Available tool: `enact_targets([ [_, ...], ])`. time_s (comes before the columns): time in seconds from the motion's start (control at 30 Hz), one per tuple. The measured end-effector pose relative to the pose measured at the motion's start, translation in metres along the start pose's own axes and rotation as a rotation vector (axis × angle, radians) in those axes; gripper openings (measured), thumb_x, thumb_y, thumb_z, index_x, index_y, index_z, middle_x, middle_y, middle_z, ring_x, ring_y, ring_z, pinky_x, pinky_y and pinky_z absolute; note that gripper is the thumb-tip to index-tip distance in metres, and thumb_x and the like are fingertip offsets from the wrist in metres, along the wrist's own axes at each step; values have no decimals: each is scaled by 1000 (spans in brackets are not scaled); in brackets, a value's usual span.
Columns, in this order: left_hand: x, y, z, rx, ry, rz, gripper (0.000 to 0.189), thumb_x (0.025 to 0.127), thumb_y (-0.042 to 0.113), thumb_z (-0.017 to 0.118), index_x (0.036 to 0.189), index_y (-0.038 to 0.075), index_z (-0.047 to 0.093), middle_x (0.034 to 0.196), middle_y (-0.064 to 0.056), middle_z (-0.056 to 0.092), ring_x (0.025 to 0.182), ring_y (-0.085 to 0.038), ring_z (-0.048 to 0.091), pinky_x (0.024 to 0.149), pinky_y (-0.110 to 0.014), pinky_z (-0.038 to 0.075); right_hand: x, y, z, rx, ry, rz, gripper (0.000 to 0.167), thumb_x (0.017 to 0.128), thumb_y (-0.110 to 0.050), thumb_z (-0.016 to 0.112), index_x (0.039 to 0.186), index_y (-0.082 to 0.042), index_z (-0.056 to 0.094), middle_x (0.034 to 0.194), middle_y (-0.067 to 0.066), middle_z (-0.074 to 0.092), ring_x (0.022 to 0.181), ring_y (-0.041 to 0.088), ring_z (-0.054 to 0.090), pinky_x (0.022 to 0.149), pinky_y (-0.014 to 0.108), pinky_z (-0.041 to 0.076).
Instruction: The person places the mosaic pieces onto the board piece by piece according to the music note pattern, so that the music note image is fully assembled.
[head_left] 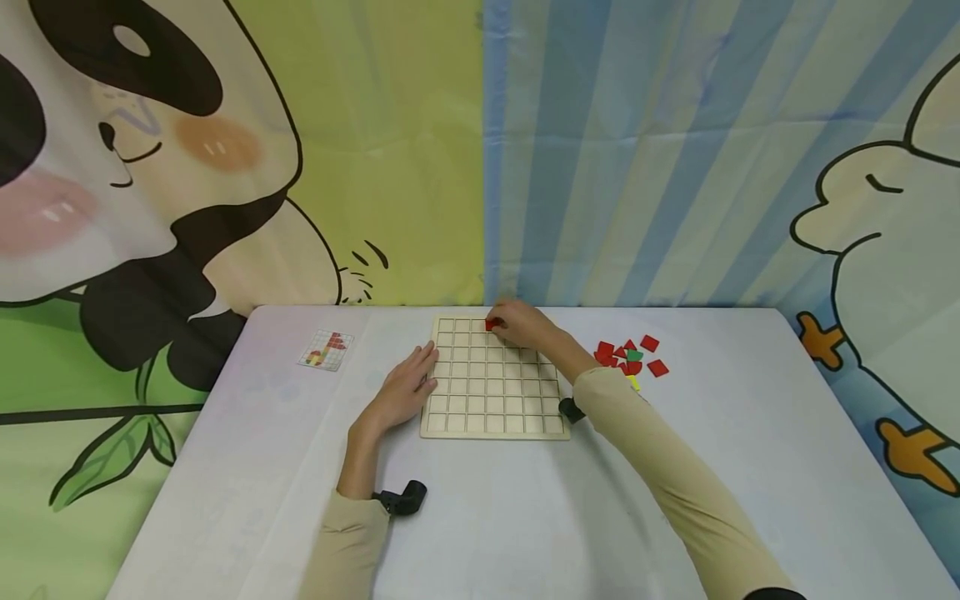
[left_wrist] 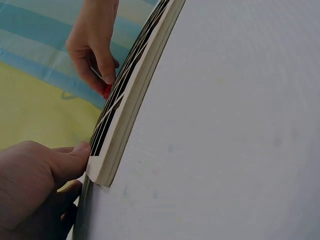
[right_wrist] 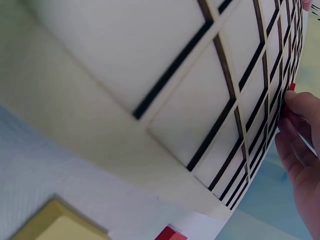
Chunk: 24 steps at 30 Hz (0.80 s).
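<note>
Right hand (head_left: 521,323): thumb and fingertips pinch 1 red piece (head_left: 491,325).
Red piece: at 12 o'clock on the grid board (head_left: 495,387), by the far rim; cannot tell whether it sits in a cell.
Left hand (head_left: 405,387): at the board's 9 o'clock edge, fingers nearly straight, touching the rim.
Loose pieces (head_left: 632,356): red, green and yellow, clustered near 3 o'clock; 2 red squares lie just beside the cluster.
Pattern card (head_left: 326,350): flat on the white table (head_left: 480,517), between 9 and 10 o'clock, well apart.
</note>
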<state>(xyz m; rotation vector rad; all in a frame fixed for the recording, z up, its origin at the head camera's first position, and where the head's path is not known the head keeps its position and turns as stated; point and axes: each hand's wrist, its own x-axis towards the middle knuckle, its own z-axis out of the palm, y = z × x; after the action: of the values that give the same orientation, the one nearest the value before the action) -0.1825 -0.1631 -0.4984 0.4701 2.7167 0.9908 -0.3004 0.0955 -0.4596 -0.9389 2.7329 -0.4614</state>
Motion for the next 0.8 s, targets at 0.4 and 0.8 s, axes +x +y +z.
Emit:
enact_targets([
  [0.4, -1, 1, -1, -5, 2, 6, 59, 109, 14, 48, 162, -1, 26, 172, -17, 16, 160, -40, 10, 128, -62, 11, -5, 6, 1, -10, 62, -100, 25, 100, -10, 69, 121, 3, 74, 115, 17, 68, 105, 31, 66, 89, 38, 58],
  [0.8, -1, 2, -2, -12, -13, 4, 59, 110, 15, 46, 162, -2, 24, 173, -17, 15, 161, -39, 8, 128, -60, 9, -29, -7, -12, -71, 37, -55, 43, 103, -24, 66, 142, -6, 63, 142, 19, 57, 128, 34, 56, 93, 45, 57],
])
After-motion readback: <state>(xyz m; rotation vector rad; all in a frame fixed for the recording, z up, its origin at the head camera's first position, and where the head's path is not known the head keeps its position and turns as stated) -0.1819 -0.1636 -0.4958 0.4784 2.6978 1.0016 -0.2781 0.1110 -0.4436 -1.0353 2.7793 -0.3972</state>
